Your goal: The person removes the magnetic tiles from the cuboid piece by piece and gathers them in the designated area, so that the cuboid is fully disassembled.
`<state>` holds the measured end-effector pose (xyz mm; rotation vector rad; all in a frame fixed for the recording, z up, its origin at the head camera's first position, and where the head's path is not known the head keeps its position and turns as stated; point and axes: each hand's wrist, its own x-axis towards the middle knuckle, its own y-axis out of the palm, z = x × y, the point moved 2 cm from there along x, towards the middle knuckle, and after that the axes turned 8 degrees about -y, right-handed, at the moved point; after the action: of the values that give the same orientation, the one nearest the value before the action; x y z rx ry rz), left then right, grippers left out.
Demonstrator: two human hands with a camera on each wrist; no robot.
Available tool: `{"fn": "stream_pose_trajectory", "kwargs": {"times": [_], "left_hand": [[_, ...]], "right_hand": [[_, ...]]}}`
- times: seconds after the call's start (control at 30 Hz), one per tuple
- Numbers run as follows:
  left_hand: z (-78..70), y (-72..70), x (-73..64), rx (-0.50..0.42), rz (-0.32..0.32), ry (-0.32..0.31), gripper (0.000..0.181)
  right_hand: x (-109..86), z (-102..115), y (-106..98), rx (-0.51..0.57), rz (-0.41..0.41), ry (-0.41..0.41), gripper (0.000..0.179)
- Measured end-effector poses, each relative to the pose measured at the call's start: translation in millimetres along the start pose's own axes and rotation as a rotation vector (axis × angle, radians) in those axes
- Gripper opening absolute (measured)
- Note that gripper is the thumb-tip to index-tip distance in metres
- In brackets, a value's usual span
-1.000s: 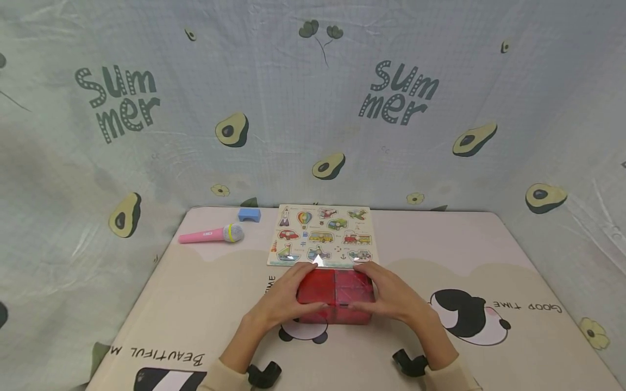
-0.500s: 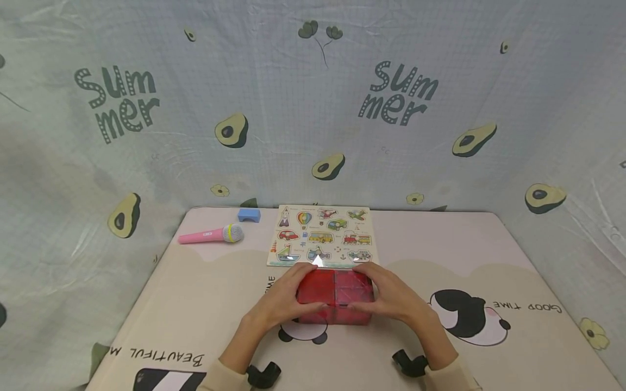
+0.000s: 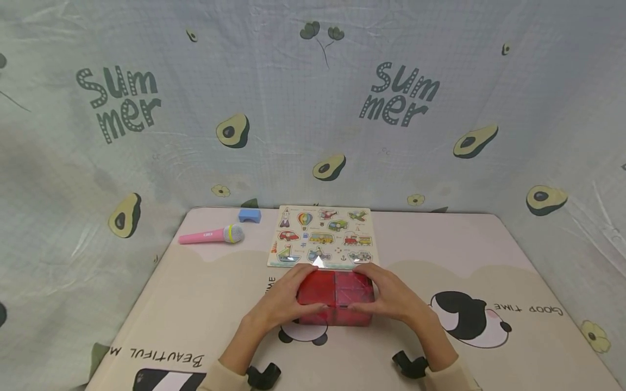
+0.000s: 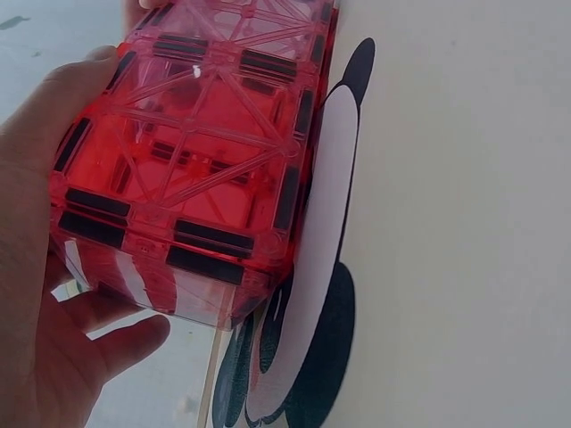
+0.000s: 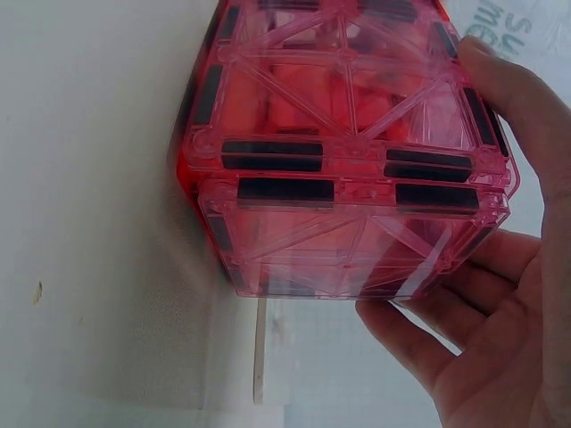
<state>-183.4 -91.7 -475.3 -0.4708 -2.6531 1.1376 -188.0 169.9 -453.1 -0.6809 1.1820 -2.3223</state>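
Note:
A see-through red box built of magnetic tiles (image 3: 316,288) rests on the table, looking like two cubes side by side. On its left side my left hand (image 3: 283,296) grips it, thumb along the near edge and fingers round the far side. My right hand (image 3: 393,296) holds the other end in the same way. Black magnet strips line the tile edges (image 4: 214,236) in the left wrist view. Through the clear walls of the tile box (image 5: 348,241), the right wrist view shows crossed ribs. Parts of the far side are hidden in the head view.
Just behind the box lies a puzzle board (image 3: 323,236) with vehicle pictures. Farther left are a pink toy microphone (image 3: 210,235) and a blue arched block (image 3: 250,215). The printed table cover (image 3: 195,304) meets a hanging cloth (image 3: 274,98) at the back.

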Motion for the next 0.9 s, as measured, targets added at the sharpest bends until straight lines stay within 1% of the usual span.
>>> {"fn": "stream_pose_trajectory", "kwargs": {"times": [0.23, 0.5, 0.73, 0.9], "left_hand": [[0.0, -0.3, 0.5, 0.011, -0.006, 0.001, 0.079], [-0.4, 0.2, 0.1, 0.003, 0.004, -0.007, 0.078], [-1.1, -0.5, -0.2, -0.002, 0.019, -0.046, 0.078], [-1.5, -0.6, 0.0, -0.009, 0.02, -0.05, 0.079]], "right_hand": [[1.0, -0.3, -0.2, 0.021, -0.003, 0.005, 0.078], [1.2, -0.7, 0.6, 0.03, 0.002, 0.01, 0.079], [0.9, -0.4, 0.2, 0.024, -0.007, 0.002, 0.076], [0.4, -1.5, 1.1, 0.02, -0.02, -0.015, 0.076]]}}
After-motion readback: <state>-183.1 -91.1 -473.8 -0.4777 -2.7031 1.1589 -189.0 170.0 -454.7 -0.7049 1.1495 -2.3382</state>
